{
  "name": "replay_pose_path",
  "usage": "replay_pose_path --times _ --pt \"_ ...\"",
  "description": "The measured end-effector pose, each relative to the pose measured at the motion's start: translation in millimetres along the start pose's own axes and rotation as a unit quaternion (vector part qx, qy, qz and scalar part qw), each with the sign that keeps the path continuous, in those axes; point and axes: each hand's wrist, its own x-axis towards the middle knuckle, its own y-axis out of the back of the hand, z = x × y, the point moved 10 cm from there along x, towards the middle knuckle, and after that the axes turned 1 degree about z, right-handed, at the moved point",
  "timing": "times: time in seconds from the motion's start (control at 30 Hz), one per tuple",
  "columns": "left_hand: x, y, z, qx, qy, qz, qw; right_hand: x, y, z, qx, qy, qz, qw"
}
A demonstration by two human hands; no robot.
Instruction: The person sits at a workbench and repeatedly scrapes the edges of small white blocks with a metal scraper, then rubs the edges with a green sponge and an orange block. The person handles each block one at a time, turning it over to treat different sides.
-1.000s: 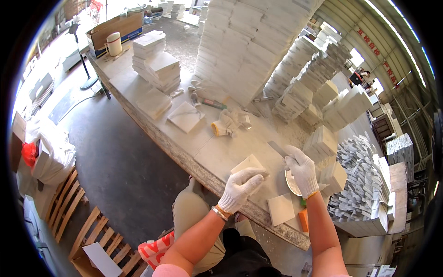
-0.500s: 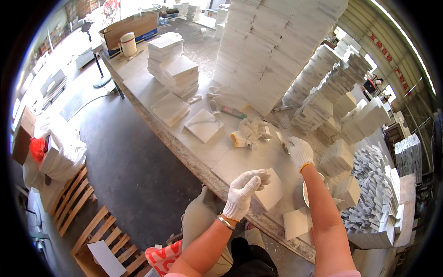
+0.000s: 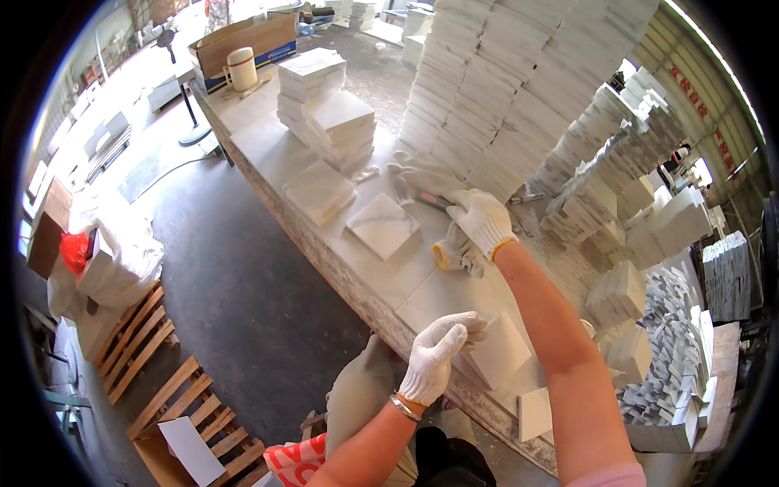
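Note:
My left hand (image 3: pixel 434 355), in a white knit glove, is at the table's near edge with thumb and fingers stretched out. Its fingertips are beside a square white stone tile (image 3: pixel 499 351). My gloved right hand (image 3: pixel 484 221) reaches across the table, fingers curled at the end of a hand tool's green and red handle (image 3: pixel 429 199); the grip is partly hidden and blurred. Below this hand lies a crumpled glove with a yellow cuff (image 3: pixel 454 253). More pale gloves (image 3: pixel 423 170) lie just beyond the handle. A grey-veined tile (image 3: pixel 383 226) lies to the left.
A tall wall of stacked tiles (image 3: pixel 527 77) stands at the back. Shorter stacks (image 3: pixel 329 114) are on the left, near a cream mug (image 3: pixel 242 68) and cardboard box (image 3: pixel 268 40). Many small stone pieces (image 3: pixel 665 349) fill the right. Wooden slats (image 3: pixel 191 398) lie lower left.
My right hand has moved away from me and left, from the table's right part to the tool handle and crumpled glove. The left hand stays beside the tile. The view has shifted slightly.

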Motion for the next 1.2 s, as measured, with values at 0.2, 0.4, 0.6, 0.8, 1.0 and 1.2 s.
replay_pose_path --times 0.2,0.4,0.6,0.8,1.0,1.2 --pt "2 19 3 -0.015 0.001 0.028 1.0 19 1 47 -0.012 -0.103 0.036 0.994" --pt "0 29 3 -0.042 0.006 0.037 0.998 -6 21 116 -0.069 -0.189 -0.064 0.977" --pt "2 29 -2 -0.048 0.016 0.04 0.998 -18 7 190 -0.144 -0.29 -0.079 0.943" --pt "0 31 0 -0.045 0.017 0.037 0.998 -26 -3 188 -0.118 -0.207 -0.05 0.97" --pt "2 31 -2 -0.043 0.012 0.045 0.998 -27 -8 189 -0.151 -0.206 -0.096 0.962" --pt "2 30 -1 -0.038 0.01 0.047 0.998 -29 8 178 -0.182 -0.168 -0.086 0.965"
